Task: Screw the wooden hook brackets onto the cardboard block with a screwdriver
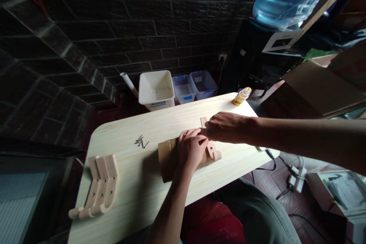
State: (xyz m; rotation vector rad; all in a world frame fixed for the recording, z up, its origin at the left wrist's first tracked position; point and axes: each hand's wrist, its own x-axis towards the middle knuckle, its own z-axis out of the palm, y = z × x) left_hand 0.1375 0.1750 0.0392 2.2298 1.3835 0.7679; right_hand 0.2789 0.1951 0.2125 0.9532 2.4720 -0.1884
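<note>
My left hand (191, 148) lies across a brown cardboard box (168, 158). Its fingers and thumb are closed on the near side of a pale wooden hook (212, 149), which rests against the box's right end. The hook has a drilled hole and a curved lower end. Over the middle of that hook is my right hand (222, 126), curled into a closed grip, and whatever it holds is hidden. Several similar wooden hooks (101, 187) with holes stand side by side at the table's left. A small pile of dark screws (140, 141) lies left of the box.
The light wood table (126, 198) has rounded corners. A clear bottle with a yellow cap (242, 96) stands at its far right corner. Beyond the far edge are a white bin (156, 87) and two clear plastic boxes (184, 89). Cables and a power strip (297, 178) lie on the floor at right.
</note>
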